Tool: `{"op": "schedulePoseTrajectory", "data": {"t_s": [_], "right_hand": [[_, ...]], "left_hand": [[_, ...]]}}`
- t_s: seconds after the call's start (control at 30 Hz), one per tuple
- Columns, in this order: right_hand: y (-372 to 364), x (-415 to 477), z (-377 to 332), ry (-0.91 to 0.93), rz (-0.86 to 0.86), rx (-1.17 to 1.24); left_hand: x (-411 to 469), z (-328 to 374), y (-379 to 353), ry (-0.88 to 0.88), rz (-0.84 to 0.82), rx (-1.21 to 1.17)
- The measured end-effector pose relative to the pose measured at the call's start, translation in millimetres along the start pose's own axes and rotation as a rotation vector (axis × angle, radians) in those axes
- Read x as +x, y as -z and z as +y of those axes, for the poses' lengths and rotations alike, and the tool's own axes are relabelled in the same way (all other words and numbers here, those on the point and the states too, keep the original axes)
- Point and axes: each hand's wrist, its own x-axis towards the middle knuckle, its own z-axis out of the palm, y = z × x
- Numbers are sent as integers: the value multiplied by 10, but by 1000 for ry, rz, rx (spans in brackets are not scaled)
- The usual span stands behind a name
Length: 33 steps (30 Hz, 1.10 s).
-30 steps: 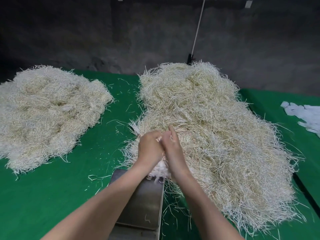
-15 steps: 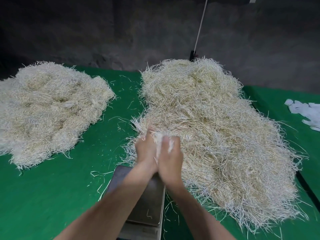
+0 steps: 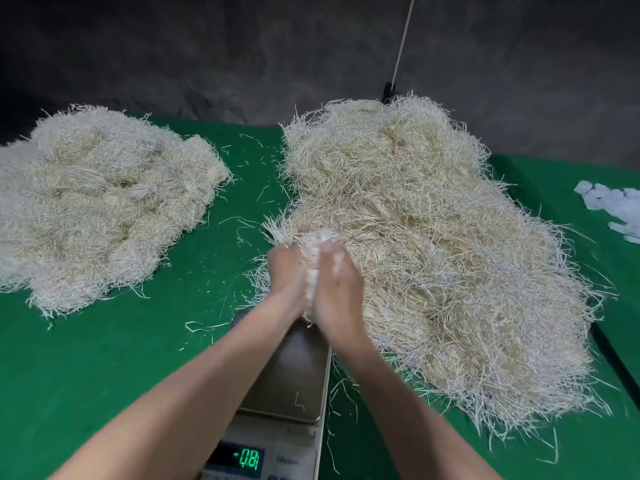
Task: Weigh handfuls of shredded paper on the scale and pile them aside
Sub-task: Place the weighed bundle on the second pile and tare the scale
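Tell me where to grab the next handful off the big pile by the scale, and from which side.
Probably grip the big pile at its near-left edge beside the scale, where loose strand ends stick out. Come from the near side, both hands cupping, as the left hand and right hand hold the handful now.

Handful of shredded paper [image 3: 317, 247] motion-blurred between left hand [image 3: 287, 271] and right hand [image 3: 337, 282]; fingertips buried in it. Scale [image 3: 294, 375]: far end hidden under grip, near end cut off. Pile [image 3: 97, 202] left of grip cropped by frame edge.
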Motion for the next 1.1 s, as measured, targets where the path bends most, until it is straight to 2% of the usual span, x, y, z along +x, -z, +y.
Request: {"op": "schedulePoseTrajectory", "data": {"t_s": [0.1,0.13,0.2,0.23,0.3,0.33,0.4,0.43,0.5,0.6,0.63,0.7,0.77,0.8,0.87,0.97,1.03,1.1], "right_hand": [[59,14,3,2,11,-82],[137,79,37,-36,9,-103],[256,139,143,-156,-99,-56],[299,141,174,-231,-192,81],[359,137,154,-314,-253,409],[376,173,139,-309,-283,455],[370,176,66,-276,-331,313],[372,198,53,-279,-313,233],[375,247,96,-327,-209,280],[450,374,132,-440,-73,494],[450,388,132,-400,-46,423],[357,260,118,-165,21,71],[214,32,161,97,62,-211],[156,-60,156,164,45,-258],[155,-33,159,161,6,-274],[290,145,150,58,16,-207],[217,77,143,49,64,-117],[54,-42,162,85,27,-155]], "left_hand": [[-53,-91,36,45,-137,-61],[-82,-142,26,84,-192,-25],[-84,-173,34,97,-207,100],[-43,-165,66,36,-186,179],[-18,-103,96,-151,-162,336],[-17,-105,78,-226,-166,406],[-87,-143,20,-276,-182,487],[-99,-145,-14,-284,-179,428],[-104,-153,11,-215,-184,101],[-144,-216,76,182,-314,-177],[-172,-248,47,269,-347,-221],[-192,-240,-54,286,-307,-258],[-79,-206,-92,225,-135,-283],[-31,-195,-70,182,-45,-272],[-35,-242,-57,116,28,-237],[-156,-312,-91,89,-21,-178],[-83,-250,-68,87,-32,-181],[40,-215,-10,118,-5,-240]]}}
